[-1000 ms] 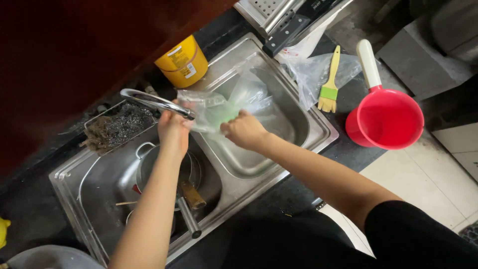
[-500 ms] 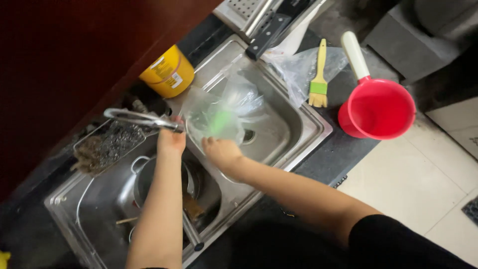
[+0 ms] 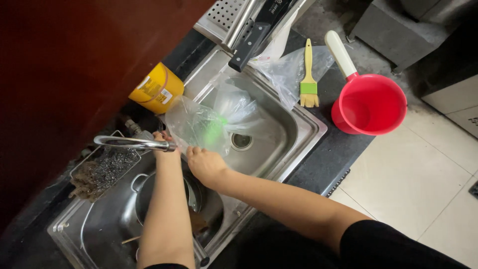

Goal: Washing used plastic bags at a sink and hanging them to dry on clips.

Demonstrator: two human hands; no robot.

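Both my hands hold a clear plastic bag (image 3: 209, 124) with something green inside, over the right basin of a steel double sink (image 3: 298, 119). My left hand (image 3: 165, 147) grips the bag's edge right at the tip of the chrome faucet spout (image 3: 129, 143). My right hand (image 3: 205, 164) pinches the bag's near edge, just beside the left hand. The bag balloons out toward the drain (image 3: 242, 141).
A metal pot (image 3: 144, 192) sits in the left basin, a wire basket with scrubbers (image 3: 102, 169) beside it. A yellow container (image 3: 157, 89), a pastry brush (image 3: 308, 82) on another plastic bag, a red scoop (image 3: 371, 102) and a knife handle (image 3: 251, 42) surround the sink.
My view has shifted, and both hands with the bag stay at the spout. The right hand has drawn closer to the left hand along the bag's edge.
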